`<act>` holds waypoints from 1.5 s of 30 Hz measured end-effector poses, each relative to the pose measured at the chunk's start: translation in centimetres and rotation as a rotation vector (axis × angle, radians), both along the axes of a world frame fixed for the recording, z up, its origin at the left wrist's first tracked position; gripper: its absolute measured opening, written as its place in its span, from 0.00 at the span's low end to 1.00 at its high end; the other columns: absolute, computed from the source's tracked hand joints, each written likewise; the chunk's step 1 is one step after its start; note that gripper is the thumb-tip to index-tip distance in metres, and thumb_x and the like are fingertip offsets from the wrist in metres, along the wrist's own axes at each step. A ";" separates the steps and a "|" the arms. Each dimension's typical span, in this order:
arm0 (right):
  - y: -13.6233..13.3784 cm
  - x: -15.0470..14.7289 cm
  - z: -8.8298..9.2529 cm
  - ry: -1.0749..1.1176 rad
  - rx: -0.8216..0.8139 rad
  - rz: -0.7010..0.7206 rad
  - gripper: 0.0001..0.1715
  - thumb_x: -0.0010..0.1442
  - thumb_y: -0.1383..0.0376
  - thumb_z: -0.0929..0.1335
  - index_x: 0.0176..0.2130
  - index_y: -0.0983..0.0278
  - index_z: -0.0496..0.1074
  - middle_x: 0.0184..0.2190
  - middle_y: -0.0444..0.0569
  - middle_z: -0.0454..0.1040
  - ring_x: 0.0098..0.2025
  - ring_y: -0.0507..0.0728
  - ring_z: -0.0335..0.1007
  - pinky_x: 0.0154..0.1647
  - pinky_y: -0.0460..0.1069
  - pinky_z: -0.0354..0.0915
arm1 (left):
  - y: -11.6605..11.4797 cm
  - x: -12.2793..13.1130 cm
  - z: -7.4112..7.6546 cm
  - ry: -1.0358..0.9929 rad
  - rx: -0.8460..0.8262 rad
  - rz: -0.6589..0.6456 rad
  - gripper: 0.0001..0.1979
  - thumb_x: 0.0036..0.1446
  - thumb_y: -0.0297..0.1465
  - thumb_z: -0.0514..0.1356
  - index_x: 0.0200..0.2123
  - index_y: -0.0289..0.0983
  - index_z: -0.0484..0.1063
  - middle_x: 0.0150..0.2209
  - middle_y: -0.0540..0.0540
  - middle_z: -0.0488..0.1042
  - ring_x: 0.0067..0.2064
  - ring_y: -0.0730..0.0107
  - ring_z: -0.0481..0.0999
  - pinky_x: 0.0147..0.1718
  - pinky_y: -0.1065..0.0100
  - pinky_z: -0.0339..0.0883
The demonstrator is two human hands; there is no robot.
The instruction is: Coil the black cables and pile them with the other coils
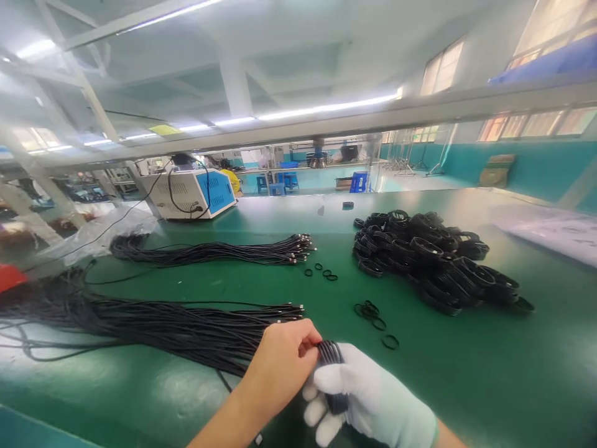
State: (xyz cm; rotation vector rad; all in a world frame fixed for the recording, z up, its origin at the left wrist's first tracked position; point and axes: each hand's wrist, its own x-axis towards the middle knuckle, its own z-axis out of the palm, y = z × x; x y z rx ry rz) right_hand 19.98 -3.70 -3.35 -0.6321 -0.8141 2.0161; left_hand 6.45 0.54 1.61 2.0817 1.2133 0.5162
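The right hand (368,389) clasps a black cable coil (331,353), long axis pointing away; the left hand (289,348) pinches its far end.

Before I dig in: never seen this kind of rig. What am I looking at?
No machine arm here: a person works with their own two hands. The single picture comes from a camera on their head, looking forward and down. The left hand is bare; the right hand wears a white glove and grips a black coil. The left fingers meet its upper edge; what they pinch is hidden. On the green table lie two bundles of black cables, small black rings, a heap of coils and a white-and-blue box.
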 end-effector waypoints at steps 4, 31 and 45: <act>0.3 0.5 0.1 0.013 -0.008 -0.017 0.14 0.46 0.66 0.70 0.34 0.72 0.71 0.31 0.52 0.70 0.25 0.51 0.70 0.19 0.43 0.68 | 1.4 0.0 0.6 0.065 0.009 -0.059 0.09 0.48 0.25 0.53 0.28 0.37 0.73 0.26 0.50 0.74 0.29 0.71 0.70 0.28 0.72 0.61; 1.3 0.4 2.0 -0.364 -0.033 -0.736 0.28 0.42 0.62 0.72 0.42 0.66 0.63 0.24 0.43 0.70 0.13 0.47 0.58 0.11 0.44 0.53 | 1.2 1.4 -3.5 -0.604 -0.604 -0.012 0.12 0.53 0.39 0.54 0.27 0.36 0.58 0.25 0.52 0.61 0.21 0.80 0.58 0.23 0.73 0.54; -0.5 -0.2 1.3 -0.057 0.192 0.018 0.23 0.36 0.64 0.75 0.33 0.66 0.67 0.19 0.40 0.63 0.19 0.45 0.53 0.20 0.43 0.49 | -1.5 -4.6 -2.0 -0.654 -0.625 -0.227 0.09 0.47 0.35 0.58 0.27 0.36 0.64 0.21 0.52 0.71 0.17 0.79 0.61 0.18 0.76 0.50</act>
